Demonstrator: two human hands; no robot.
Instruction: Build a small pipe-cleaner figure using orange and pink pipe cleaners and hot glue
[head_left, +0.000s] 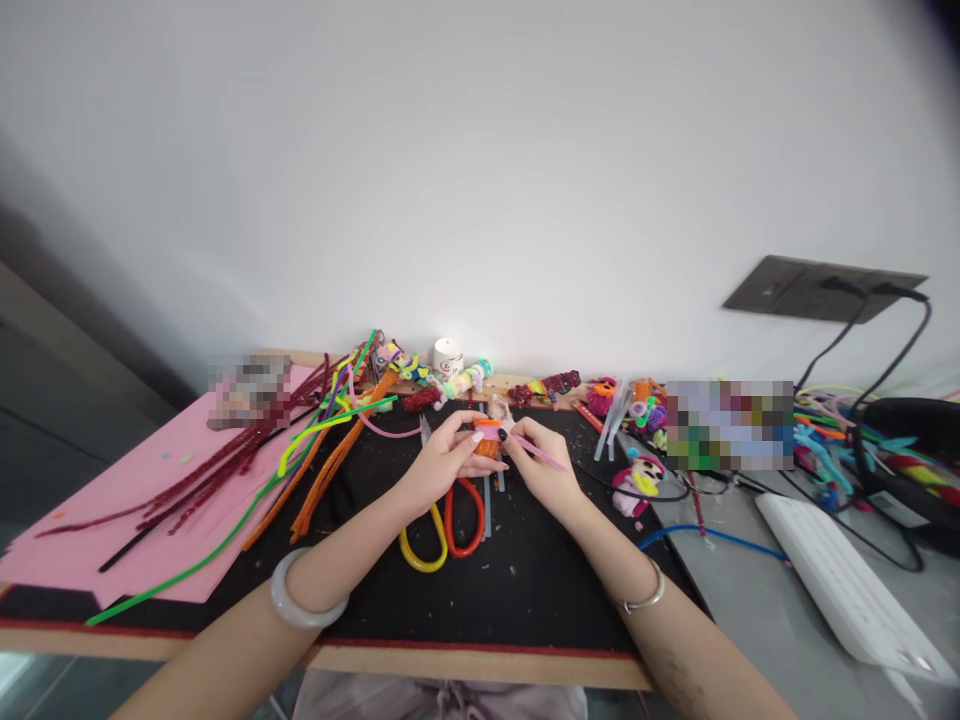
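Note:
Over the middle of the black mat, my left hand (448,458) has its fingers closed on a small orange pipe-cleaner piece (487,449). My right hand (546,468) pinches a pink pipe cleaner (541,455) against that piece, and the pink tail sticks out to the right across the hand. The fingertips of both hands nearly meet there and partly cover the work. Just below my left hand lie scissors with one yellow and one red handle loop (466,518); their blades are mostly hidden under the hand. Translucent sticks (487,507) lie beside the red loop.
Pink sheets (187,510) at the left carry dark red, green and orange pipe cleaners (341,465). Along the wall stand a white cup (448,357) and several fuzzy figures. At the right are a small doll (639,482), cables and a white power strip (847,585).

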